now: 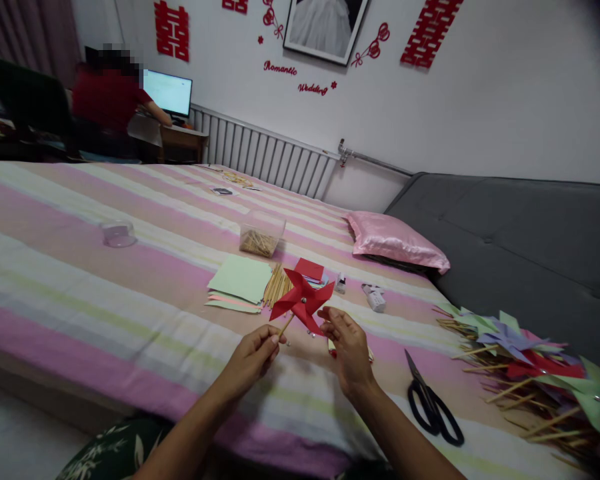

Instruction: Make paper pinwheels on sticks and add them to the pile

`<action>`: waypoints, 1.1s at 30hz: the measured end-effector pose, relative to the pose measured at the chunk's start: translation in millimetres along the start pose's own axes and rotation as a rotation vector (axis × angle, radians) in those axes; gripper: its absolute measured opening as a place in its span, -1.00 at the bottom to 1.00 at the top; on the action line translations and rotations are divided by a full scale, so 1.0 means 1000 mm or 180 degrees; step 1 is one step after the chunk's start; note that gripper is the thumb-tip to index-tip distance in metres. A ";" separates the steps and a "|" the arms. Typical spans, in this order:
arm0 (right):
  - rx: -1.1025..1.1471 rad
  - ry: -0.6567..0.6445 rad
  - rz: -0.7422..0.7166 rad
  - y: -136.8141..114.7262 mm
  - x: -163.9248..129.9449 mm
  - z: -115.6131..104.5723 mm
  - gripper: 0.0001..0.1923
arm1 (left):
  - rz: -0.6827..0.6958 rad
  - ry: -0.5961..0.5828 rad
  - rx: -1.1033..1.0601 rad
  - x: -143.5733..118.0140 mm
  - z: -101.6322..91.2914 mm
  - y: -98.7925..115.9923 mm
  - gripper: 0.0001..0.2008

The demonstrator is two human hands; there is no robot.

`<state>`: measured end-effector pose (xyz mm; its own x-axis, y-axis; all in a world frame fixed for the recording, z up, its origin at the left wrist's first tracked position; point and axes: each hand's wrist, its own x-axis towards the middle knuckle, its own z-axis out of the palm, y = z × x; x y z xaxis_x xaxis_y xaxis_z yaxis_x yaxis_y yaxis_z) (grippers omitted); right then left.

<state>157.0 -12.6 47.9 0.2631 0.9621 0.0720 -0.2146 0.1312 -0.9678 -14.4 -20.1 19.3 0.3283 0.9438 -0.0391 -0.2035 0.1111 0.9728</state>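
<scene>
A red paper pinwheel [302,302] on a thin wooden stick is held up over the striped bed. My left hand [253,356] pinches the lower end of the stick. My right hand [347,347] is beside the pinwheel's right blade, fingertips touching or almost touching its edge, and seems to hold something small against the palm. Behind the pinwheel lie a stack of pale green and pink paper sheets [240,281], a bundle of wooden sticks [277,285] and red paper squares [310,269].
Black scissors [433,405] lie right of my right hand. A pile of finished pinwheels [535,373] sits at the far right by a grey sofa [525,233]. A clear box of sticks [261,233], a pink pillow [395,241] and a person at a computer [111,100] are farther off.
</scene>
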 end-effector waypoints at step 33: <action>-0.0700 0.0033 -0.0062 0.012 0.008 -0.006 -0.70 | 0.0045 0.0430 -0.0099 0.001 -0.004 0.006 -0.67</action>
<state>162.5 -4.6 35.2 0.2751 0.9572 0.0898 0.0005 0.0933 -0.9956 -19.0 -17.5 24.4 0.1983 0.9784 -0.0578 -0.2365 0.1050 0.9659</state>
